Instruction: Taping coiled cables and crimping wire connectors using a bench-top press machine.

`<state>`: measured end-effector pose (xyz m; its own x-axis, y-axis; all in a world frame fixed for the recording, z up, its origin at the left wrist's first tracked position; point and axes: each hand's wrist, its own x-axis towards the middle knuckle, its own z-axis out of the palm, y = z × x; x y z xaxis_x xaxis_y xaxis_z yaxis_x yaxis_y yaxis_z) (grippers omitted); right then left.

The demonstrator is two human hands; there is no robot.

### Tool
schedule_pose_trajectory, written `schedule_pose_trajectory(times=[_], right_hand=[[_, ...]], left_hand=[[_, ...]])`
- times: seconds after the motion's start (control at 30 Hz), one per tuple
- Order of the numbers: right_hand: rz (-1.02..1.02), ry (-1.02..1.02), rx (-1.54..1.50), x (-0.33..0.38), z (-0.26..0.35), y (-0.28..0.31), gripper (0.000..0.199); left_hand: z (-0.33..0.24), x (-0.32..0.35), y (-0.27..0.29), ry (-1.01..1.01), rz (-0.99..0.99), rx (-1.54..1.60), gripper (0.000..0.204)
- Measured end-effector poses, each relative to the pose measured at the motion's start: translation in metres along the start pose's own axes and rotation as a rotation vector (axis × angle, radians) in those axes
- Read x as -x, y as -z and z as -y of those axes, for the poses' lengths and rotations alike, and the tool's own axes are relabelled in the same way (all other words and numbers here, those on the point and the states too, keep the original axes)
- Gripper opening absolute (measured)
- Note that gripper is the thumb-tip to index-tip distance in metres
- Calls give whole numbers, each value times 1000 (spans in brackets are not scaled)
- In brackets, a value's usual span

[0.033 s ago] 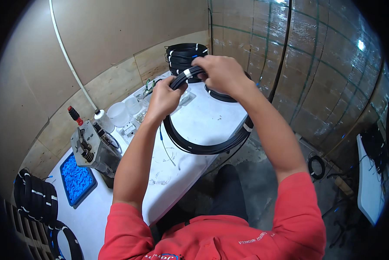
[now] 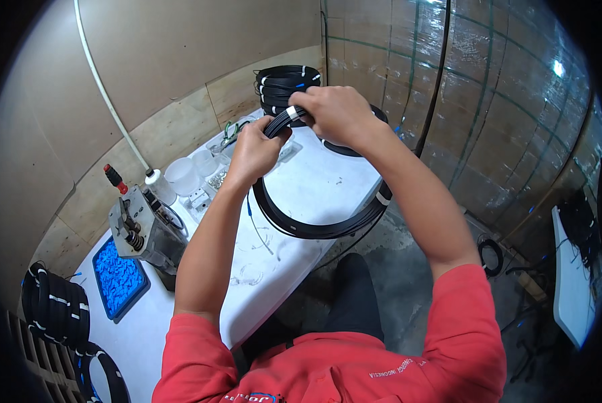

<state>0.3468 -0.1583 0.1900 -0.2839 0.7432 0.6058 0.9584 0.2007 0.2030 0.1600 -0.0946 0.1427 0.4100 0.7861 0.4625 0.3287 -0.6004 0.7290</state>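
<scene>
A coil of black cable (image 2: 301,230) is held up over the table's right part, its lower loop reaching past the table edge. My left hand (image 2: 256,149) is closed around the coil's upper left. My right hand (image 2: 334,114) grips the top of the coil, its fingers wrapped over the strands. Between the two hands a white tape band (image 2: 293,113) circles the bundle, touching the right fingertips. Another white band (image 2: 383,198) sits on the coil's right side. A thin cable end with a blue sleeve (image 2: 250,207) hangs down on the left.
Stacked black coils (image 2: 284,79) stand at the table's far end. On the left are a metal machine (image 2: 150,232), a tray of blue pieces (image 2: 118,277), a white bottle (image 2: 159,187) and plastic tubs (image 2: 181,176). More coils (image 2: 56,305) lie at the left edge. Wrapped cartons (image 2: 516,101) line the right.
My right hand has slid slightly left and down along the coil, closer to the white band. The left hand has barely moved.
</scene>
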Motion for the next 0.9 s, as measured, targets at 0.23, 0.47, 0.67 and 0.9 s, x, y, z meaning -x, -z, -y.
schedule_pose_trajectory(times=[0.23,0.47,0.67,0.9], right_hand=[[2,-187,-277,32,-50,-16,36],[-55,-772,-1314,113,-42,-80,64],[18,-1169,-1242,132,-28,-128,55],[316,-1167,-938,153,-59,-214,48]], left_hand=[[30,-1,2,217,-8,274,16],[103,-3,-4,585,-79,700,20],[171,6,-43,691,-16,654,21],[221,27,-85,506,118,-226,40]])
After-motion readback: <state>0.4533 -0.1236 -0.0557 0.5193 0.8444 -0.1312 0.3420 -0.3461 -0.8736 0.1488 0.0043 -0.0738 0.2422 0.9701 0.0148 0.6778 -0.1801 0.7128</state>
